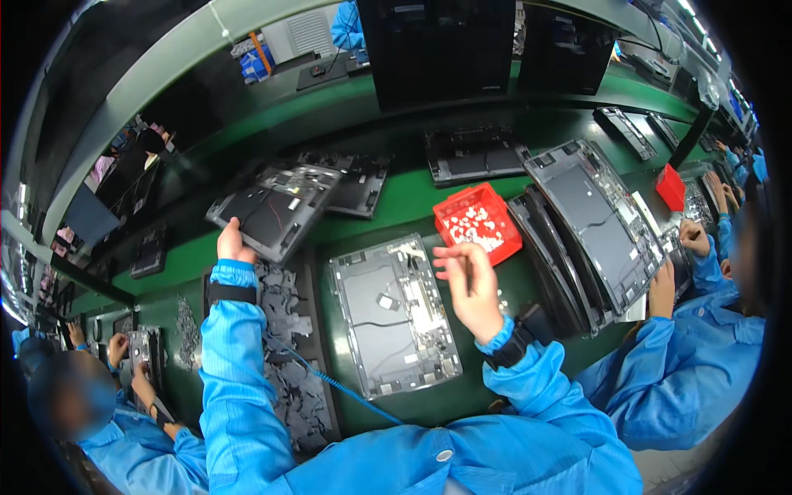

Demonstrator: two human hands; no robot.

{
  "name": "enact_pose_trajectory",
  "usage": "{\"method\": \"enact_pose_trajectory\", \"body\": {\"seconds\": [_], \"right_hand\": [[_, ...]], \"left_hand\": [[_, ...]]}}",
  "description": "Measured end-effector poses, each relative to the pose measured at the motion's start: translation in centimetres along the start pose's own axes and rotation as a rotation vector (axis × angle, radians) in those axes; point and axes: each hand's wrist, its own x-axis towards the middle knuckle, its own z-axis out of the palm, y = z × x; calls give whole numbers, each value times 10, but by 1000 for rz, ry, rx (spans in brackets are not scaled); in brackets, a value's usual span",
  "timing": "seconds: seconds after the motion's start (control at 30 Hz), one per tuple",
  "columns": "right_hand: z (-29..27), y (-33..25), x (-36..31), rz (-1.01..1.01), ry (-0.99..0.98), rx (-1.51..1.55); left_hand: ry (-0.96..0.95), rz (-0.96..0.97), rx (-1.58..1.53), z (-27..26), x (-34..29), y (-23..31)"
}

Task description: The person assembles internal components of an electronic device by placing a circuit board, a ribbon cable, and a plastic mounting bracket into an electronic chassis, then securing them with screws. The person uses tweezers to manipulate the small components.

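1. Your left hand (pixel 233 244) sits left of centre in the frame. Its grip is closed on the lower edge of a dark panel assembly (pixel 276 208), which it holds tilted above the green tabletop (pixel 412 194).
2. Your right hand (pixel 470 285) sits right of centre, raised over the tabletop. Its fingers (pixel 450 257) are pinched together around something thin; what that is cannot be told at this size.
3. A grey open-backed panel (pixel 394 313) lies flat on the tabletop at the centre of the frame, just beside and below your right hand and not touched by either hand.
4. A red tray (pixel 445 216) holding small pale parts stands just above your right hand, at upper centre right.
5. A mat of grey cut-out scraps (pixel 289 363) lies under your left forearm, at lower left of centre.
6. A blue coiled cord (pixel 338 384) runs from your left wrist band across the lower centre.
7. A stack of leaning panels (pixel 594 223) occupies the right side, with a co-worker's hand (pixel 662 289) at its lower edge.
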Motion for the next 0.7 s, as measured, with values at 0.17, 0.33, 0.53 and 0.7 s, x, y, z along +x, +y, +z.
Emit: {"method": "enact_pose_trajectory", "body": {"seconds": [0.17, 0.33, 0.53, 0.7], "right_hand": [[87, 42, 93, -26, -57, -291], [116, 84, 164, 654, -73, -598], [146, 123, 182, 635, 188, -355], [158, 92, 195, 328, 451, 31]], "left_hand": [[269, 26, -283, -57, 117, -2], [464, -247, -215, -31, 127, -56], [479, -220, -327, 0, 91, -50], [399, -182, -445, -5, 102, -49]]}}
